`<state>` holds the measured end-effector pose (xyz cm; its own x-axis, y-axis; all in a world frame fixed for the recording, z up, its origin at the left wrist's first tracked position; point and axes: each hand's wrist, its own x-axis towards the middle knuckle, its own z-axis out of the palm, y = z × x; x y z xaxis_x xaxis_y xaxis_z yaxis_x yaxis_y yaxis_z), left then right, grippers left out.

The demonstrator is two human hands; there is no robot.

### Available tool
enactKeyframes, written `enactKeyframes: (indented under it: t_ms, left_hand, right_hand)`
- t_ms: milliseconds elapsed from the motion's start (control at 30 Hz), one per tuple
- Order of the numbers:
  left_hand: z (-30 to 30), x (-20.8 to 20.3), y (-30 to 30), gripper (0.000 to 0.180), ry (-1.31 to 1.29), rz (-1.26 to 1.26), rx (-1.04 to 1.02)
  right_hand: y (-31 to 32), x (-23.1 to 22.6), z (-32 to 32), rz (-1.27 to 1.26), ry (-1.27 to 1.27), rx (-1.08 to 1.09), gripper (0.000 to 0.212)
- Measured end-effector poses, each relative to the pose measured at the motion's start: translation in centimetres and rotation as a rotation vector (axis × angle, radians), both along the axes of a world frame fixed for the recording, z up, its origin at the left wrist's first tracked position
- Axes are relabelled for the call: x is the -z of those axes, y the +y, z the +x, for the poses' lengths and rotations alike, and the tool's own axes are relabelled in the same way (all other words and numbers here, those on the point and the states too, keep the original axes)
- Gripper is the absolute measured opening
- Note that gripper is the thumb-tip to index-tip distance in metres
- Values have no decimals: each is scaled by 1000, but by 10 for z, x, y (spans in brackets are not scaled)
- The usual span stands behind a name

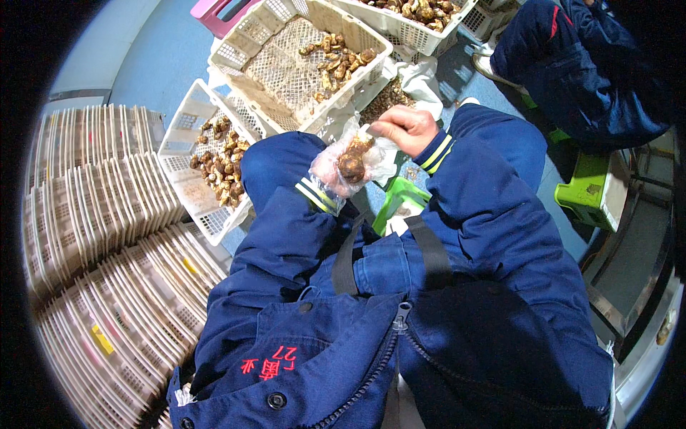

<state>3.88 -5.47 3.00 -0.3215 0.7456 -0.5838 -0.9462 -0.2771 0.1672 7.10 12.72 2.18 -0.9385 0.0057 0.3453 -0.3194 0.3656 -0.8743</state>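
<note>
Mushroom (352, 164): one brown-capped piece, up in front of the seated person's knees, resting in the left palm and just below the right fingertips.
Left hand (327, 169): wrapped in clear plastic, cupped around the mushroom from the left and below, holding it.
Right hand (407, 130): bare, fingers bent in, thumb and forefinger drawn narrow at the mushroom's upper end; I can't tell whether they pinch its stem or something small.
Left crate (183, 187): white, tilted beside the left knee, with a heap of mushrooms inside.
Big crate (275, 61): beyond the hands, mushrooms gathered toward its right side.
Far crate (416, 37): more mushrooms, at the top edge.
Green tub (386, 207): between the legs, below the hands.
Crate stacks (100, 207): along the far left.
Co-worker (575, 82): dark-blue clothes, upper right, near a green stool (587, 191).
</note>
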Motion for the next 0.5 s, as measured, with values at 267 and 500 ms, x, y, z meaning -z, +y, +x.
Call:
enactKeyframes:
  t_ms: [267,500]
  left_hand:
    - [-4,33,-6,42,165,10,62]
    - [-13,56,0,45,250,-36,13]
  right_hand:
    - [0,4,1,-12,-2,11,12]
    - [-2,13,-2,-123,-117,44,16]
